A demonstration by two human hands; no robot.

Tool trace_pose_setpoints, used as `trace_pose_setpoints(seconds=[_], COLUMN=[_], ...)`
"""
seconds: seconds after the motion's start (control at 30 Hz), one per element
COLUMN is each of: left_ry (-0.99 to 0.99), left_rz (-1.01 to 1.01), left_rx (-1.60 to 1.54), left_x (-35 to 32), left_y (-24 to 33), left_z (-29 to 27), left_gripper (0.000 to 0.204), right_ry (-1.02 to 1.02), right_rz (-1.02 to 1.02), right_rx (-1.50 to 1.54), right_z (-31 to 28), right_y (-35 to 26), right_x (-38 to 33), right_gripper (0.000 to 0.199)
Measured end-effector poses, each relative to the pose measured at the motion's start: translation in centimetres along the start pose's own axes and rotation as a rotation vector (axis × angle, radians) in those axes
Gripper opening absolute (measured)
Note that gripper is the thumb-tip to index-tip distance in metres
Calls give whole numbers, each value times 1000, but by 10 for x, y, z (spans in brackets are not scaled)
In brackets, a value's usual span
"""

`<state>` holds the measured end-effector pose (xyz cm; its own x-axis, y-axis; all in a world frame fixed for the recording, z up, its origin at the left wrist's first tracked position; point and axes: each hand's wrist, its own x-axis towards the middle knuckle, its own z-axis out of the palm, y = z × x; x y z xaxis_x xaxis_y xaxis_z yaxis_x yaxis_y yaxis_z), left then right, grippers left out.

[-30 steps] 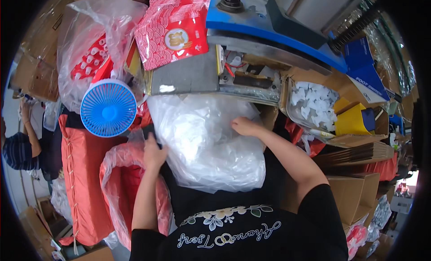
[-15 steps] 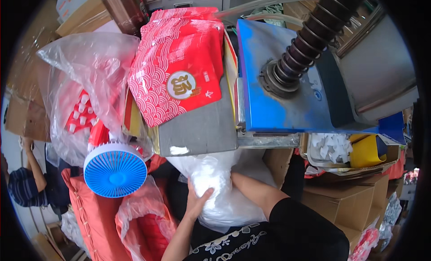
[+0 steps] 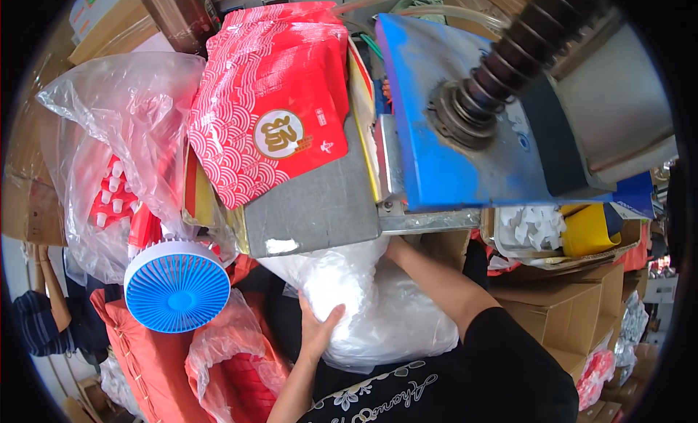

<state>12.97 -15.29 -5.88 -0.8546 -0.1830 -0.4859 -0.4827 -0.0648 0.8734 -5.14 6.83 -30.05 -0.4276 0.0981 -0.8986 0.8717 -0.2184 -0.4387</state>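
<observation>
- While the large, bulging bag of clear crinkled plastic [image 3: 363, 299] sits low in the middle of the view, pressed against the person's black top, its upper end runs under the edge of the flat grey work plate [image 3: 320, 205]; its film is milky white where it bunches, glossy with highlights, and creased all over; what it holds cannot be made out.
- The left hand [image 3: 316, 325] lies open and flat against the bag's left flank, thumb spread up and away from the fingers, palm on the plastic; it presses rather than grips.
- The right hand [image 3: 396, 247] reaches up along the bag's right shoulder; only the wrist and heel show, the fingers hidden behind the plate's edge, so how far it is open cannot be told; the forearm rests along the plastic.
- On the grey plate lies a stack of red pouches with a white wave pattern and a round gold emblem [image 3: 273, 125]; just right of it stands a blue metal press head with a dark coiled spring [image 3: 451, 110].
- Left of the bag, a round blue and white fan [image 3: 177, 285] faces the camera; above it hangs a loose clear sack with red and white pieces inside [image 3: 116, 147]; below it sits a red fabric bag [image 3: 145, 357].
- To the right, brown cardboard boxes [image 3: 574, 307] stand stacked, well apart from the hands.
</observation>
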Motion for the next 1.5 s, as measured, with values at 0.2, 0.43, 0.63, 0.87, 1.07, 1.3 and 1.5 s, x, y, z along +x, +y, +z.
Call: trace_pose_setpoints(seconds=[0.2, 0.43, 0.63, 0.87, 1.07, 1.3, 1.5], left_ry=[-7, 43, 31, 23, 363, 218, -54], left_rz=[50, 30, 47, 94, 283, 820, -65], left_rx=[1, 15, -21, 2, 261, 710, 329], left_x=[6, -1, 2, -1, -18, 34, 175], left_y=[-8, -10, -11, -17, 14, 67, -45], left_z=[7, 7, 9, 4, -17, -5, -49], left_gripper=[108, 107, 109, 85, 94, 41, 83], right_ry=[-64, -130, -158, -226, -290, -1, -97], right_rz=[-98, -133, -210, -304, -361, -530, -503], right_rx=[-146, -346, -500, -697, -908, 85, 165], right_z=[85, 2, -36, -12, -30, 8, 58], right_y=[-9, -60, 13, 48, -33, -43, -31], right_x=[9, 10, -34, -63, -72, -134, -128], right_gripper=[43, 39, 36, 32, 29, 42, 54])
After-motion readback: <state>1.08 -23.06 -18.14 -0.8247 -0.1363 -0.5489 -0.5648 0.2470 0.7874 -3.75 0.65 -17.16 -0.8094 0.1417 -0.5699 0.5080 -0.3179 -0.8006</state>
